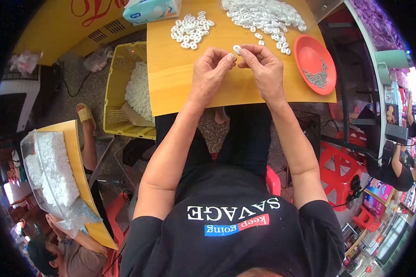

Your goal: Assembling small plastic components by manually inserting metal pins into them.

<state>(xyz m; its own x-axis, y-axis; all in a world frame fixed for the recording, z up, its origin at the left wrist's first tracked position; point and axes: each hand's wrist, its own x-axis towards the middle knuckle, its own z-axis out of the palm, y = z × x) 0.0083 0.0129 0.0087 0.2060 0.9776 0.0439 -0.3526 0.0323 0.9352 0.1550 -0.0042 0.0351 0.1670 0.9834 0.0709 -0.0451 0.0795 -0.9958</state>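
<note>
Over the yellow-topped table [180, 92], my two hands meet fingertip to fingertip. Between thumb and forefinger, my right hand [266, 71] pinches a small white oval plastic piece [237, 48] with holes in it. My left hand [209, 73] is closed in a pinch right beside that piece; what sits in its fingertips is too small to make out. Beyond my left hand lies a loose group of similar white oval pieces [189, 31]. A bigger heap of white pieces [263, 18] spreads farther back. Right of my right hand, a red plate [302, 55] holds thin grey metal pins or screws [320, 76].
A tissue pack [152, 10] stands at the table's back left. Left of the table is a yellow crate [113, 87] full of white pieces. At far left, another person [74, 249] sits by a clear bin [44, 161] of white pieces. Red stools [337, 171] stand at right.
</note>
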